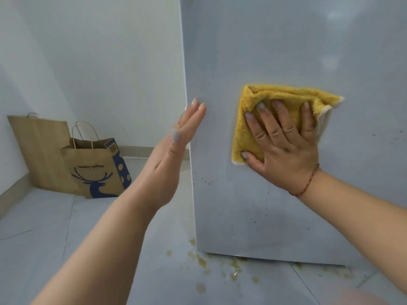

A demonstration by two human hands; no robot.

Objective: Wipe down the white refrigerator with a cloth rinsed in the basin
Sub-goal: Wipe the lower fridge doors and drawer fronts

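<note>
The white refrigerator (pixel 286 51) fills the right half of the view, its side panel facing me with small dark specks low down. A folded yellow cloth (pixel 248 133) with a white edge lies flat against that panel. My right hand (pixel 284 142) presses on the cloth with spread, straight fingers. My left hand (pixel 176 150) is held flat and upright at the refrigerator's left edge, fingertips touching the corner. No basin is in view.
Two brown paper bags (pixel 94 164) lean in the corner at the left, one printed with a blue deer. Yellowish drips (pixel 220 265) spot the grey tiled floor (pixel 66 227) below the refrigerator's base. A white wall (pixel 110 62) stands behind.
</note>
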